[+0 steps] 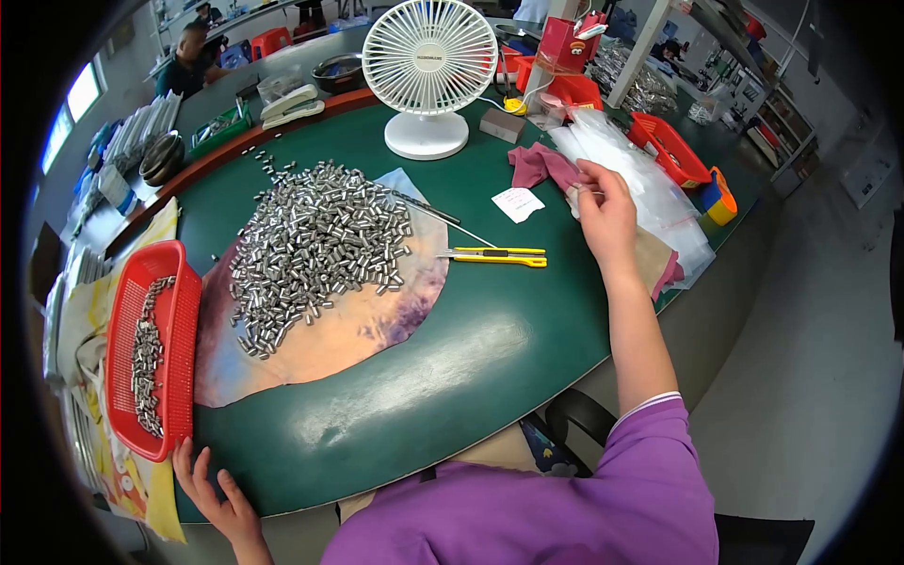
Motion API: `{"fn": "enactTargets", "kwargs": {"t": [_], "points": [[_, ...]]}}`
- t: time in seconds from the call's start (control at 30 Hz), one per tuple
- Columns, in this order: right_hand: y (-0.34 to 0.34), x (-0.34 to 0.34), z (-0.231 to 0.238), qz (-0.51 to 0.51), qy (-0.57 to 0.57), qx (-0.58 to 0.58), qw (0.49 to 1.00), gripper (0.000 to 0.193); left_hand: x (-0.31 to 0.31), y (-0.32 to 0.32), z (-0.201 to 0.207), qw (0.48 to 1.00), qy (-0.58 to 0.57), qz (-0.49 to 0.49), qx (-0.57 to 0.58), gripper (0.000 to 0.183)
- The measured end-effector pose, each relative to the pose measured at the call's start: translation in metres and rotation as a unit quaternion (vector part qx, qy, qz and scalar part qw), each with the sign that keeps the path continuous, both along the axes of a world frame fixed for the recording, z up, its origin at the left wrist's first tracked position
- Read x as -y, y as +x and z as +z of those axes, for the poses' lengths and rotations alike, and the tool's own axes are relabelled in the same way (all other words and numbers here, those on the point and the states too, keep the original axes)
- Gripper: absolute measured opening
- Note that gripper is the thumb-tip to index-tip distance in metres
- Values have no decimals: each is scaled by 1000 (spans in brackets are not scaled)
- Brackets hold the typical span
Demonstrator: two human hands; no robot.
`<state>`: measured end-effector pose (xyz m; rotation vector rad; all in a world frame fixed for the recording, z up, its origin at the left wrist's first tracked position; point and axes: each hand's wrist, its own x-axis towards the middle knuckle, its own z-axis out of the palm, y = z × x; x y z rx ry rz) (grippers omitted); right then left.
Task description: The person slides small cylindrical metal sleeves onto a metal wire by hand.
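Observation:
My left hand (218, 504) is at the near left edge of the table, fingers spread, its fingertips close to or touching the near corner of a red plastic basket (186, 325). Small metal cylinders (148, 367) lie in that basket. My right hand (607, 215) is over the right side of the table, thumb and fingers curled together by a dark pink cloth (541, 165). What is in its pinch, if anything, I cannot make out. A large heap of silvery metal cylinders (320, 235) lies on a multicoloured cloth (377, 325) to the left.
A white fan (427, 137) stands at the back. A yellow utility knife (499, 255), tweezers (461, 229) and a paper slip (518, 203) lie mid-table. Clear plastic bags (631, 165), a red basket (670, 151) and a tape roll (719, 198) are right. Another person (186, 61) sits far left.

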<state>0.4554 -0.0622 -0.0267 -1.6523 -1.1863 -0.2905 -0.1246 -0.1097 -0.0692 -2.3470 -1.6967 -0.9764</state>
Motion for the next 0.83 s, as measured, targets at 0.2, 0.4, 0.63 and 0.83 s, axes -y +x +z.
{"fn": "enactTargets", "kwargs": {"t": [0.2,0.4,0.63,0.83], "points": [[-127,72,21,215,-41,7,976,32,13,-1,5,999,44,18,9,26],[-175,77,-14,270,-206,190,921,36,1,15,6,993,96,2,67,23],[-179,74,-27,274,-195,218,916,32,2,11,1,984,146,20,102,28],[-173,72,-31,315,-181,236,901,35,6,9,2,988,118,16,99,31]]}}
